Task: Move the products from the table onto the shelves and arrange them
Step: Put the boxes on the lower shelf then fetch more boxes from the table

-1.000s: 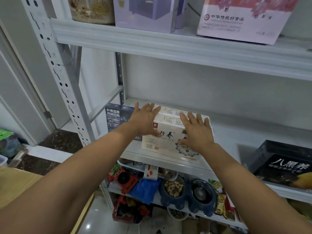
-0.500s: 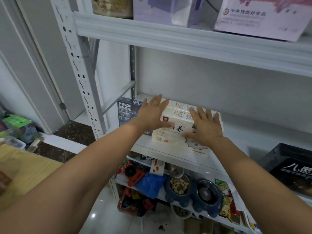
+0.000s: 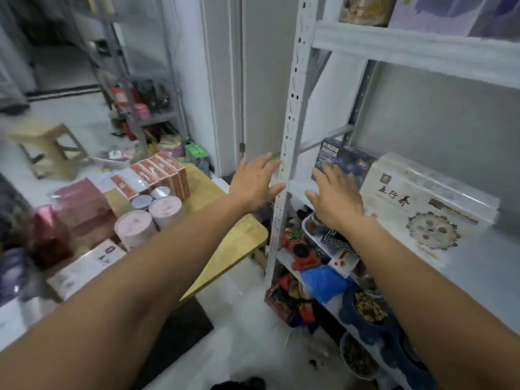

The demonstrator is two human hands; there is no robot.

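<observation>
A white product box (image 3: pixel 427 209) with black characters lies on the middle shelf (image 3: pixel 484 266), with a dark blue box (image 3: pixel 343 159) behind it to the left. Both hands hold nothing. My left hand (image 3: pixel 254 184) hangs with spread fingers just left of the shelf upright (image 3: pixel 284 175). My right hand (image 3: pixel 334 198), fingers straight, hovers at the shelf's front edge, left of the white box and apart from it. On the wooden table (image 3: pixel 239 237) at the left stand several orange-red boxes (image 3: pixel 166 175), round pink tins (image 3: pixel 152 215), a dark red box (image 3: pixel 84 206) and a flat white box (image 3: pixel 87 266).
The upper shelf (image 3: pixel 416 49) carries more boxes. The lower shelves hold a white tray (image 3: pixel 323 240), red and blue items and pet bowls (image 3: pixel 371 308) with kibble. A tan stool (image 3: pixel 47 147) and a second cluttered rack (image 3: pixel 140 108) stand beyond the table.
Both hands have come off the white box, which stays on the shelf. The view has swung left, bringing the table and its products into sight.
</observation>
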